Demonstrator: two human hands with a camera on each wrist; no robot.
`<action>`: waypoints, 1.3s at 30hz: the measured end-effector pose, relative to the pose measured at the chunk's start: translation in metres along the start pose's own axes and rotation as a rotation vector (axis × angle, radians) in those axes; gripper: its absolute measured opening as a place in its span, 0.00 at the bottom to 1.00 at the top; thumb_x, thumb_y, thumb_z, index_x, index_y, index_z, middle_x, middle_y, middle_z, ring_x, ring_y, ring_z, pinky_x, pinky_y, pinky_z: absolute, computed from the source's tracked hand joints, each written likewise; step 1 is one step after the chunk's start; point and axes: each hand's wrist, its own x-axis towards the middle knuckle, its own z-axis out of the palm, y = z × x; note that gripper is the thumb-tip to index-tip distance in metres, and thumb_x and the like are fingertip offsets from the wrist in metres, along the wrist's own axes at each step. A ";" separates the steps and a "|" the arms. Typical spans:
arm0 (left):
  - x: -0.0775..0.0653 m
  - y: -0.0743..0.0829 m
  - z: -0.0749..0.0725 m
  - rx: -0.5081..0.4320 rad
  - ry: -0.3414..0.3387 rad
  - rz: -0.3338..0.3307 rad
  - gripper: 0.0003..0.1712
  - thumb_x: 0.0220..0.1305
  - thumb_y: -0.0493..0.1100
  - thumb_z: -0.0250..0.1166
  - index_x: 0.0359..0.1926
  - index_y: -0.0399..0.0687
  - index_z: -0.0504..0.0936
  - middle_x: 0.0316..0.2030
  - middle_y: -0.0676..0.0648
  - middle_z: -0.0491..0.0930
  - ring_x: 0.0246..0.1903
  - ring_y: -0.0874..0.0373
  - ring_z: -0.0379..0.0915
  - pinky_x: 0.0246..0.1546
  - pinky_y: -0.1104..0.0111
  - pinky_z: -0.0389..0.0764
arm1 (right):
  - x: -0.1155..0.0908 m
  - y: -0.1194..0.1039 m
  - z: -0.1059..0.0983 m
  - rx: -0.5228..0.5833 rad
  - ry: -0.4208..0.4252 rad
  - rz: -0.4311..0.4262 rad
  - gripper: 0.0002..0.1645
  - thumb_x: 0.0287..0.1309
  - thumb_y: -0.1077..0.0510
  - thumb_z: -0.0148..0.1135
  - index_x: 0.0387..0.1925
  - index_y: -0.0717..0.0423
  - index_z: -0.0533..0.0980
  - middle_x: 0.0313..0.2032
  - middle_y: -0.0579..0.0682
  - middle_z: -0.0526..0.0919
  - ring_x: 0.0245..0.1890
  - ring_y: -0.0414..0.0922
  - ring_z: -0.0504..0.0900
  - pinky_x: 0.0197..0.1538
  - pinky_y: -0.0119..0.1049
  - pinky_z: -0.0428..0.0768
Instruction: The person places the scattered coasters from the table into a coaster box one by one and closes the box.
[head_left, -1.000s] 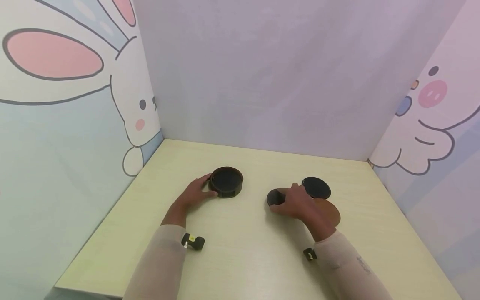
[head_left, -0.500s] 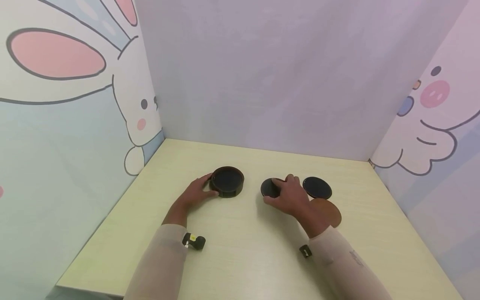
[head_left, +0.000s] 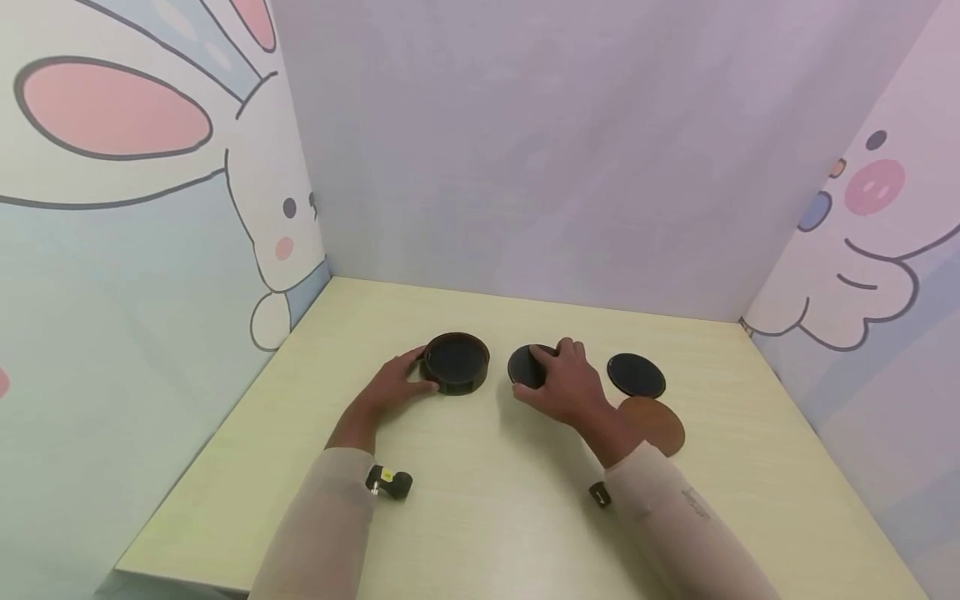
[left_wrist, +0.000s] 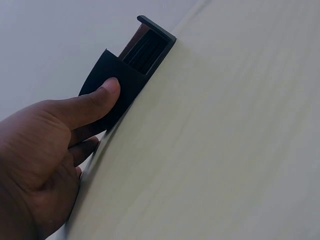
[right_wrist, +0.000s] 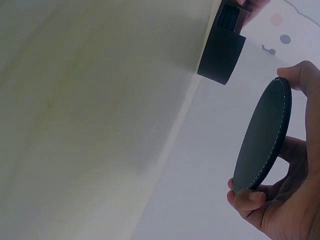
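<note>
A round black coaster holder (head_left: 459,389) stands on the table, and dark coasters show stacked in its side slot in the left wrist view. My left hand (head_left: 390,387) grips the holder's left side, thumb on the near wall (left_wrist: 117,75) and fingers behind. To its right, my right hand (head_left: 570,385) holds a round black coaster (head_left: 525,368) by its edge, raised off the table. White stitching rims that stitched coaster (right_wrist: 264,135) in the right wrist view. A gap separates it from the holder.
Farther right, another black coaster (head_left: 636,376) lies flat. A brown coaster (head_left: 658,427) lies just nearer, partly behind the right forearm. The pale table (head_left: 465,517) meets a plain back wall (head_left: 510,167) and printed side walls.
My right hand has carried the black coaster leftward and slightly away from me, closer to the holder. The left hand keeps its place on the holder.
</note>
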 end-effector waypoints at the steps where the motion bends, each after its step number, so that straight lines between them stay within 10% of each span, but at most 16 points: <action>1: 0.000 0.000 0.000 -0.004 0.000 -0.002 0.53 0.69 0.59 0.76 0.87 0.57 0.61 0.86 0.41 0.61 0.87 0.34 0.49 0.86 0.34 0.51 | 0.001 -0.001 0.000 0.002 0.000 -0.002 0.49 0.58 0.29 0.66 0.77 0.44 0.76 0.57 0.65 0.74 0.56 0.58 0.73 0.38 0.52 0.85; 39: 0.000 0.002 0.002 0.008 0.001 -0.067 0.52 0.69 0.63 0.74 0.87 0.64 0.60 0.86 0.43 0.60 0.87 0.35 0.48 0.86 0.33 0.52 | 0.042 -0.066 0.024 -0.034 -0.080 -0.055 0.50 0.65 0.24 0.65 0.80 0.44 0.72 0.61 0.64 0.73 0.59 0.57 0.72 0.48 0.52 0.91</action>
